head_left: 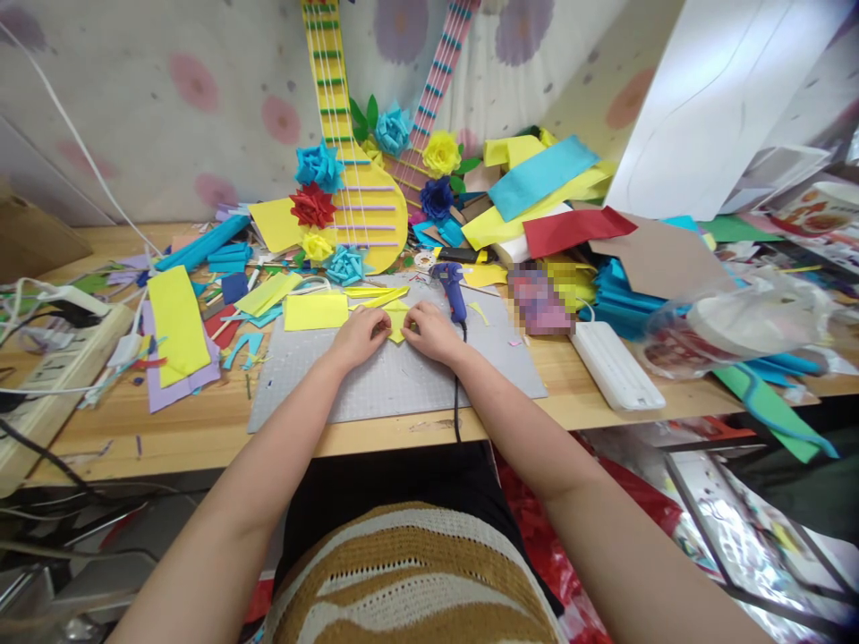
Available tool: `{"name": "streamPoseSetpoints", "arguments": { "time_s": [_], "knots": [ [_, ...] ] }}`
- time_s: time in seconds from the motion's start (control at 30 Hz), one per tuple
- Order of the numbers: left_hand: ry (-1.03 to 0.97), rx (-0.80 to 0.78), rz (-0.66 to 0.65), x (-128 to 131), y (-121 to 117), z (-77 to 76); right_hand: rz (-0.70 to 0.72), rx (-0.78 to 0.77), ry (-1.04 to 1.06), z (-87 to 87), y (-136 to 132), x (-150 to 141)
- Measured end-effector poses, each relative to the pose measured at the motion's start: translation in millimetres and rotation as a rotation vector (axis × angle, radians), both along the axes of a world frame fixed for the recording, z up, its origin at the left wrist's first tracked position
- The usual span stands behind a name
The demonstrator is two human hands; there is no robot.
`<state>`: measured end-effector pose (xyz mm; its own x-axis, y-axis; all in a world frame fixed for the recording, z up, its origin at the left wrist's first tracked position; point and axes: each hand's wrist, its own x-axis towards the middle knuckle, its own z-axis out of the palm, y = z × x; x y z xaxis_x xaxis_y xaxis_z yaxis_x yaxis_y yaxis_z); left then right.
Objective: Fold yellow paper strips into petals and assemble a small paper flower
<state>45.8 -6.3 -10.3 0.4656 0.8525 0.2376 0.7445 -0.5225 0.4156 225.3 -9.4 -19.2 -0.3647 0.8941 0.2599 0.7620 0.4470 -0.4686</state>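
L hand, R hand, fingers of each pinching yellow ppr, over grey mat; glue gun nr R

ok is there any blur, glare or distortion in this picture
Head view: coarse pixelation masks an item right of the glue gun; head view: shiny highlights on the clear plastic bag; head view: edges look stretched, wide-angle style.

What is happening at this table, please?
A person is working with a small yellow piece, holding it between the fingertips of the left hand and right hand above a grey mat. A blue glue gun is just beyond the right hand, not held. Behind, a yellow guitar shape leans upright, with flowers along its left side.
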Motion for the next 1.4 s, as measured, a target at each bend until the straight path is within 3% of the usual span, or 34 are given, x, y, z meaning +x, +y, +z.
{"name": "streamPoseSetpoints", "arguments": {
  "time_s": [0.3,0.97,1.4],
  "knots": [
    [0.006,0.033,-0.066,-1.3,-2.0,-0.2,-0.003,0.004,0.003,-1.0,1.1,0.1],
    [0.031,0.042,0.008,3.3,-8.2,1.4,-0.022,0.009,-0.053,3.3,-2.9,-2.6],
    [0.034,0.022,0.140,1.8,-8.6,-2.8,0.011,0.022,-0.110,2.1,-5.3,-2.8]
  ]
}}
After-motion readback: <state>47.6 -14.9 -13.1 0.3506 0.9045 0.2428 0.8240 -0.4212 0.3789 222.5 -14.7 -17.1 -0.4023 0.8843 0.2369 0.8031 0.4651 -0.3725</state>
